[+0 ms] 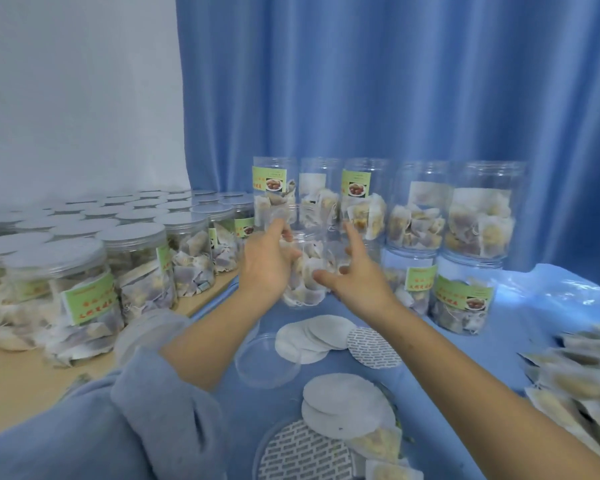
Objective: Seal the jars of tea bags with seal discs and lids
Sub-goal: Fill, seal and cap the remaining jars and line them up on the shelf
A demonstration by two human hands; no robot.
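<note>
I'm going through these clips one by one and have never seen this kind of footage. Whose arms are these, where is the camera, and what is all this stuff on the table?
There is no machine here. A person wears a wide-angle camera on the head, looking forward and down, so the two bare arms are their own. The left hand and right hand are on either side of one clear jar of tea bags, which has no lid; the left grips it, while the right looks fairly open against it. Behind stand more open jars, stacked in two rows. To the left are jars already lidded. Nearer the person, on the blue cloth, lie white seal discs, a clear lid and loose tea bags.
</note>
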